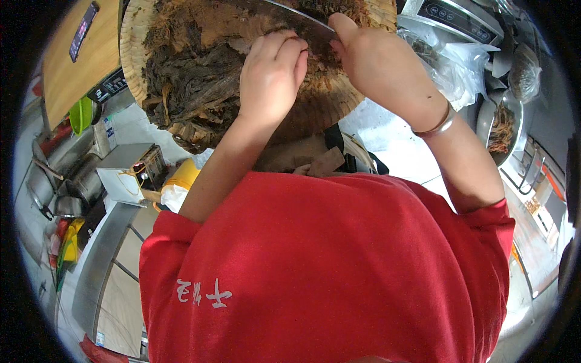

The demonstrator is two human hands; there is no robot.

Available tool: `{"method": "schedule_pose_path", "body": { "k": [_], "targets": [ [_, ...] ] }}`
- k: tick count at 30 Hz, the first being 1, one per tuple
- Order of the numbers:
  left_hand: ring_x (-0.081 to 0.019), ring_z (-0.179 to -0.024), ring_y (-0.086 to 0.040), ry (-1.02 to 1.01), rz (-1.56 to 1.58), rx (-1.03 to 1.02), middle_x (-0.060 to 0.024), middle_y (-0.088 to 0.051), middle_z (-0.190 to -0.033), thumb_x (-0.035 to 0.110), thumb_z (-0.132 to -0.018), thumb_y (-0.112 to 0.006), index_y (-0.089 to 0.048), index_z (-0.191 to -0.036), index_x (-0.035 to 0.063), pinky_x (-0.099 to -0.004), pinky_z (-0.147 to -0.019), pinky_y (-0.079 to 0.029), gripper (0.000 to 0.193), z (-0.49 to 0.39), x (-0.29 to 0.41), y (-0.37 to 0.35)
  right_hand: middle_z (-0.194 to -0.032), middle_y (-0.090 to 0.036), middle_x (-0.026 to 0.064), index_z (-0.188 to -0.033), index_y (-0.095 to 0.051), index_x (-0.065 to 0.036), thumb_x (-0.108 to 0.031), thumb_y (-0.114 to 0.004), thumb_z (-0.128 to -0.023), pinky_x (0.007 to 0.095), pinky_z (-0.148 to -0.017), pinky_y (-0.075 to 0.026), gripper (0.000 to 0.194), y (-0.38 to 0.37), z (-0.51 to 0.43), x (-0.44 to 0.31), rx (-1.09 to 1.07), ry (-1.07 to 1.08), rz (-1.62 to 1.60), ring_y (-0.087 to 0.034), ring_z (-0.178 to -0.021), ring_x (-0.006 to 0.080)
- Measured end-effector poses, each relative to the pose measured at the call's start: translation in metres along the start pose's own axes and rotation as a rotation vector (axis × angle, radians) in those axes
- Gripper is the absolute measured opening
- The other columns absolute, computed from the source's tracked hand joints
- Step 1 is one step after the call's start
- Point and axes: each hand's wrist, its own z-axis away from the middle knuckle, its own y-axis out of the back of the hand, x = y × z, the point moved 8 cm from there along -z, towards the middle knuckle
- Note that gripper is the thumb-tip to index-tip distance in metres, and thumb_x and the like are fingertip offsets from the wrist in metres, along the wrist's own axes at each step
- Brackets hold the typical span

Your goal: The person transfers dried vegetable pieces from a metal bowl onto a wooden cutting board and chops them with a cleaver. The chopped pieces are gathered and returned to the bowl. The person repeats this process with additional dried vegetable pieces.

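Observation:
A thick round wooden chopping block (132,50) lies before me. Dark, stringy leafy vegetables, apparently preserved greens (195,81), are heaped over its left side, with finer chopped bits (338,7) towards the far edge. My left hand (274,68) presses curled fingers onto the right end of the heap; the fingertips are partly hidden. In my right hand (376,63) is a knife (305,14), gripped at the handle, which my fingers cover. The blade points up and left, just beyond my left fingers, and its far end runs out of view.
Left of the block, a phone (84,31) lies on a wooden surface (102,50). To the right are an induction cooker (454,20), clear plastic bags (463,68) and a metal bowl (518,113) with brownish strips. A yellow bucket (184,172) stands below my left forearm.

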Motion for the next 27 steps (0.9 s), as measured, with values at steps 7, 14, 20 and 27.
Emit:
{"method": "schedule_pose_path", "body": {
  "k": [7, 14, 20, 27],
  "targets": [
    [-0.0306, -0.097, -0.065, -0.016, 0.013, -0.028, -0.0072, -0.068, -0.108, 0.008, -0.082, -0.077, -0.070, -0.098, 0.0071, -0.0398, -0.084, -0.054, 0.017, 0.010, 0.002, 0.016, -0.080, -0.068, 0.0279, -0.118, -0.055, -0.001, -0.014, -0.061, -0.096, 0.0541, -0.065, -0.054, 0.026, 0.033, 0.021, 0.012, -0.053, -0.139, -0.093, -0.068, -0.077, 0.0461],
    [-0.0298, -0.096, -0.064, -0.064, 0.020, -0.106, -0.0064, -0.066, -0.108, 0.015, -0.079, -0.079, -0.068, -0.099, 0.0078, -0.0416, -0.082, -0.053, 0.024, 0.020, 0.000, 0.011, -0.077, -0.069, 0.0239, -0.106, -0.055, -0.002, -0.010, -0.056, -0.094, 0.0543, -0.064, -0.055, 0.015, -0.011, 0.002, -0.002, -0.043, -0.108, -0.077, -0.070, -0.075, 0.0442],
    [-0.0317, -0.102, -0.065, -0.060, 0.048, -0.238, -0.0090, -0.065, -0.121, 0.021, -0.076, -0.085, -0.067, -0.112, 0.0071, -0.0415, -0.088, -0.054, 0.042, 0.022, 0.005, 0.020, -0.075, -0.067, 0.0264, -0.108, -0.055, -0.001, -0.014, -0.061, -0.096, 0.0548, -0.064, -0.054, 0.019, 0.025, 0.012, 0.012, 0.093, -0.085, -0.171, -0.068, -0.076, 0.0458],
    [-0.0316, -0.098, -0.064, -0.060, 0.023, -0.222, -0.0074, -0.065, -0.113, 0.017, -0.077, -0.084, -0.069, -0.104, 0.0077, -0.0418, -0.086, -0.054, 0.032, 0.028, 0.004, 0.015, -0.076, -0.069, 0.0231, -0.108, -0.056, -0.005, -0.015, -0.060, -0.095, 0.0521, -0.064, -0.056, 0.017, -0.001, 0.020, -0.015, -0.082, -0.159, -0.073, -0.071, -0.076, 0.0425]
  ]
}}
